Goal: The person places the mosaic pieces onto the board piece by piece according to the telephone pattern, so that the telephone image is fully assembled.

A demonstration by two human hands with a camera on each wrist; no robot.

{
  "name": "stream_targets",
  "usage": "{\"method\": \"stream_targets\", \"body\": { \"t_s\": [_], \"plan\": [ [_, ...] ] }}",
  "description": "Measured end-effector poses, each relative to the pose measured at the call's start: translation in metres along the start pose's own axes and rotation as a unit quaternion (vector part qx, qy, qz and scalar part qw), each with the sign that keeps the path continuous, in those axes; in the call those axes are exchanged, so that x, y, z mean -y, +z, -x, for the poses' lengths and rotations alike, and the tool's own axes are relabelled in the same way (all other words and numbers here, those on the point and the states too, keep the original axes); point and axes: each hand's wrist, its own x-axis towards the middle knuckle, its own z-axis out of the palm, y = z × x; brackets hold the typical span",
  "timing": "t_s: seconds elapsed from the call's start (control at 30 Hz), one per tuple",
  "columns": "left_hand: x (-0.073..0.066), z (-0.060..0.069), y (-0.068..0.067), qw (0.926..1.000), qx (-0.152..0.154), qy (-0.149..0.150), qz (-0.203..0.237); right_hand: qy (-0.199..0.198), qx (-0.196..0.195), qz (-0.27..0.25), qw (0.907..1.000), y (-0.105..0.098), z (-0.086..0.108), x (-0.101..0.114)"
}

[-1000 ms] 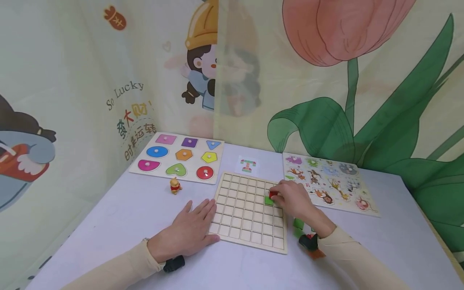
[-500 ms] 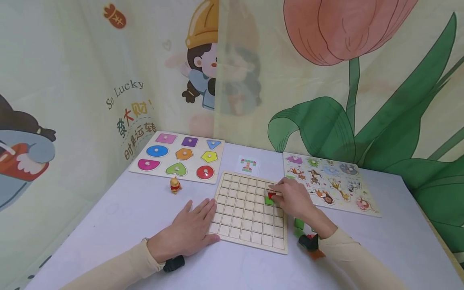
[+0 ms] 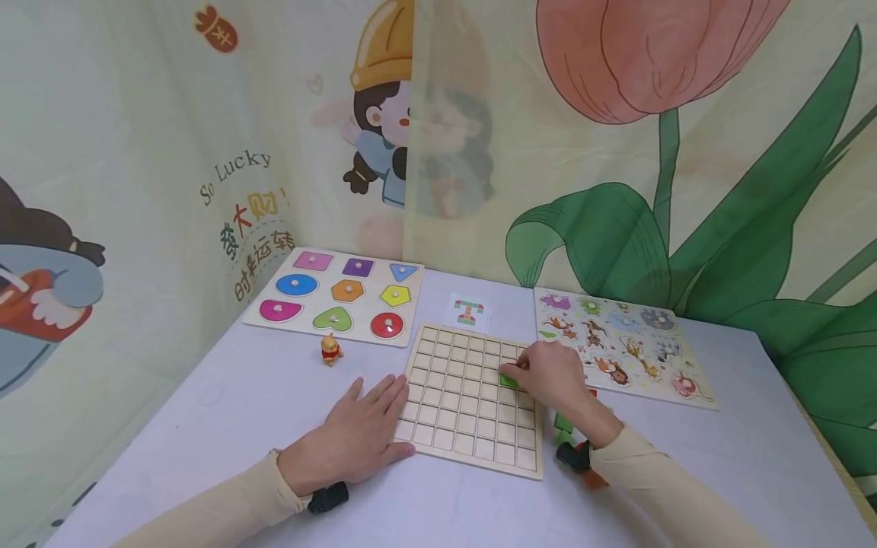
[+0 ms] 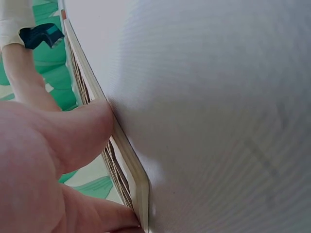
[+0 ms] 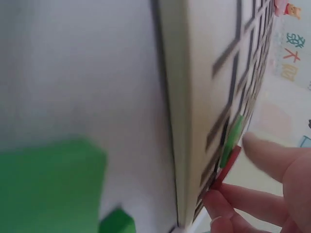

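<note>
A wooden grid board (image 3: 452, 399) lies flat on the table with square cells. My left hand (image 3: 359, 434) is spread flat, and its fingertips and thumb rest on the board's left edge; the left wrist view shows the thumb pressing on the rim (image 4: 127, 150). Over the board's upper right part is my right hand (image 3: 555, 373), pinching a small red tile (image 5: 228, 167) between thumb and fingers. That tile is beside a green square tile (image 3: 508, 380) set in the grid. From the head view the red tile is mostly hidden by the fingers.
Loose green blocks (image 3: 564, 423) and an orange piece (image 3: 593, 479) lie right of the board, partly under the right wrist. Behind are a shape puzzle (image 3: 322, 332), a picture card (image 3: 468, 312) and an animal puzzle (image 3: 644, 387). A small bear figure (image 3: 332, 351) stands left.
My right hand has tilted and shifted slightly, and its fingers now cover the red tile that showed before. The left hand has stayed in place on the board.
</note>
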Motion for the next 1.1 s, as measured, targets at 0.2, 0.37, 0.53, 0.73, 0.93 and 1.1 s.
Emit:
{"method": "stream_targets", "body": {
  "t_s": [0.2, 0.37, 0.53, 0.73, 0.93, 1.1],
  "plan": [
    [0.0, 0.0, 0.0, 1.0, -0.003, 0.003, -0.001, -0.02, -0.002, -0.011, 0.9997, 0.002, -0.001, 0.003],
    [-0.001, 0.001, -0.002, 1.0, -0.004, 0.001, 0.001, -0.028, 0.003, -0.025, 0.9993, 0.0, -0.002, 0.002],
    [-0.001, 0.001, -0.001, 1.0, -0.006, 0.002, 0.0, -0.045, 0.002, -0.045, 0.998, 0.002, -0.003, -0.001],
    [-0.001, 0.001, 0.0, 1.0, -0.008, 0.003, 0.0, -0.072, -0.009, -0.055, 0.9958, 0.006, -0.007, -0.004],
    [0.0, 0.0, 0.0, 1.0, -0.009, 0.004, 0.002, -0.066, -0.008, -0.067, 0.9955, 0.008, -0.009, -0.003],
    [0.0, 0.0, 0.001, 1.0, -0.007, 0.003, 0.002, -0.044, 0.015, -0.089, 0.995, 0.007, -0.012, -0.002]
  ]
}}
